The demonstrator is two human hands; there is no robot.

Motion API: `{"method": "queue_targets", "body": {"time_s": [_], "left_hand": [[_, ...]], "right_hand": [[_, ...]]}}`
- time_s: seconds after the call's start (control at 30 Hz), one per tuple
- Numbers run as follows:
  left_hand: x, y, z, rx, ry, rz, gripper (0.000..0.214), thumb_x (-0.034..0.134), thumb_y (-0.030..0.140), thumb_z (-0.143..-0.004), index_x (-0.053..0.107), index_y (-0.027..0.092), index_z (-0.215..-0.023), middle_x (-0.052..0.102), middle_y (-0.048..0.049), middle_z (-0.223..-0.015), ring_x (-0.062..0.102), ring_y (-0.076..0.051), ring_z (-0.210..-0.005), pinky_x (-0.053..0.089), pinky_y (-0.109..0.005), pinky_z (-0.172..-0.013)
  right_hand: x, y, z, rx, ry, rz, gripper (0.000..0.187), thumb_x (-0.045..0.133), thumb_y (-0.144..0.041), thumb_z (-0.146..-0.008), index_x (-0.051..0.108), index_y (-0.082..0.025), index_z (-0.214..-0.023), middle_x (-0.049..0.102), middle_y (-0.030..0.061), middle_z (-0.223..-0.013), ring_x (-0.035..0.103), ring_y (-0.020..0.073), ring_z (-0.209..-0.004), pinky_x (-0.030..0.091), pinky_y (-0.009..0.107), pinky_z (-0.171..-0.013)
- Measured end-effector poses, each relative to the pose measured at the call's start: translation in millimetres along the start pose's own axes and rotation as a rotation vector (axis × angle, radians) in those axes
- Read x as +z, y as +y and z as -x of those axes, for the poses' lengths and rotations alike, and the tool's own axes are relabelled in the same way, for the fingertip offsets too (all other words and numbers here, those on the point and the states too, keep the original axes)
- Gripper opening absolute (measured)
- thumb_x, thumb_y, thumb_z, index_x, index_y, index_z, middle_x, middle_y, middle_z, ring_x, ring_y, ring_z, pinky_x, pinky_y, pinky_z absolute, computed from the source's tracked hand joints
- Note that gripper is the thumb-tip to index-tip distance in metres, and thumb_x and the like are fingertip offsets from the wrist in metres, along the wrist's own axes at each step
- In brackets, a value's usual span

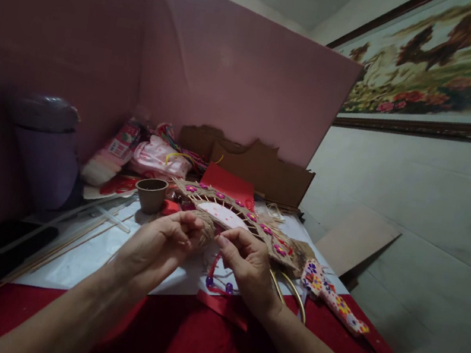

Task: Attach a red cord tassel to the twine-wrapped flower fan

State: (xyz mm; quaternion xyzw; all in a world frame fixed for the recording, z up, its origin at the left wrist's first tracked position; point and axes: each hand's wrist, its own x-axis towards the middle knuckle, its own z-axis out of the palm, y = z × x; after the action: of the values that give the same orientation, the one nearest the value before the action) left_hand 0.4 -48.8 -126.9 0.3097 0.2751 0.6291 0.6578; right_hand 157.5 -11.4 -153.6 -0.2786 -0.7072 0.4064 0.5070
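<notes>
Over the near part of the work surface, my left hand (167,243) is closed, its fingertips curled against the thumb. Close beside it on the right, my right hand (247,266) pinches thumb and forefinger together. Whatever thin thing lies in either pinch is too small to make out. Just behind the fingertips is a ball of twine (207,229). Below them, a red cord (213,266) with purple beads (229,288) runs down; whether a hand holds it is unclear. Beyond the hands stands a fan-shaped craft piece (229,214) with a pale dotted centre, thin sticks and pink flowers along a burlap band.
A small brown pot (151,194) and thin sticks (65,244) are at left, near a purple bin (47,151). Gold hoops (299,298) and a flower-patterned glue gun (335,298) with a cord lie at right. Cardboard (263,172) stands at the back; red cloth (172,340) covers the front.
</notes>
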Motion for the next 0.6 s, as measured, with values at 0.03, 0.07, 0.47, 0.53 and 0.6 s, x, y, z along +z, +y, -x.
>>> {"method": "queue_targets", "body": {"time_s": [0.03, 0.07, 0.47, 0.53, 0.6], "left_hand": [[0.4, 2.0, -0.4, -0.009, 0.065, 0.026, 0.032, 0.04, -0.011, -0.053, 0.061, 0.009, -0.067, 0.058, -0.0059, -0.072, 0.054, -0.011, -0.064, 0.045, -0.02, -0.059], [0.8, 3.7, -0.6, -0.015, 0.135, 0.048, 0.035, 0.038, -0.014, -0.054, 0.061, 0.008, -0.069, 0.059, -0.0061, -0.073, 0.055, -0.01, -0.064, 0.045, -0.018, -0.057], [9.6, 5.6, 12.6, -0.044, -0.055, -0.143, 0.014, 0.06, 0.013, -0.079, 0.064, 0.014, -0.066, 0.045, 0.0041, -0.047, 0.035, -0.002, -0.037, 0.029, -0.011, -0.036], [9.9, 8.9, 26.4, -0.129, -0.211, -0.292, 0.016, 0.07, 0.027, -0.073, 0.064, 0.017, -0.061, 0.04, 0.006, -0.04, 0.027, -0.002, -0.034, 0.02, -0.014, -0.033], [-1.8, 3.2, 38.9, -0.184, -0.391, -0.446, 0.019, 0.08, 0.03, -0.058, 0.066, 0.018, -0.054, 0.05, 0.002, -0.043, 0.036, -0.004, -0.037, 0.025, -0.017, -0.035]], "right_hand": [[0.0, -0.3, 0.1, -0.003, 0.002, 0.001, 0.019, 0.059, -0.032, -0.08, 0.058, -0.016, -0.07, 0.046, -0.0044, -0.054, 0.039, 0.0086, -0.048, 0.032, 0.022, -0.046], [-0.1, -0.7, 0.1, -0.005, 0.001, 0.002, 0.019, 0.059, -0.031, -0.08, 0.058, -0.015, -0.07, 0.047, -0.0045, -0.053, 0.039, 0.0085, -0.048, 0.032, 0.022, -0.046], [-0.2, 0.3, -1.4, 0.006, 0.02, -0.024, 0.018, 0.06, -0.03, -0.079, 0.058, -0.016, -0.069, 0.046, -0.0047, -0.053, 0.039, 0.0082, -0.048, 0.032, 0.022, -0.046], [-0.2, 0.6, -1.6, 0.008, 0.025, -0.029, 0.018, 0.06, -0.031, -0.079, 0.059, -0.015, -0.07, 0.046, -0.0045, -0.054, 0.039, 0.0084, -0.048, 0.032, 0.022, -0.046], [-0.2, 1.1, -1.6, 0.011, 0.03, -0.04, 0.019, 0.06, -0.031, -0.079, 0.059, -0.015, -0.07, 0.046, -0.0045, -0.054, 0.039, 0.0084, -0.048, 0.031, 0.022, -0.045]]}}
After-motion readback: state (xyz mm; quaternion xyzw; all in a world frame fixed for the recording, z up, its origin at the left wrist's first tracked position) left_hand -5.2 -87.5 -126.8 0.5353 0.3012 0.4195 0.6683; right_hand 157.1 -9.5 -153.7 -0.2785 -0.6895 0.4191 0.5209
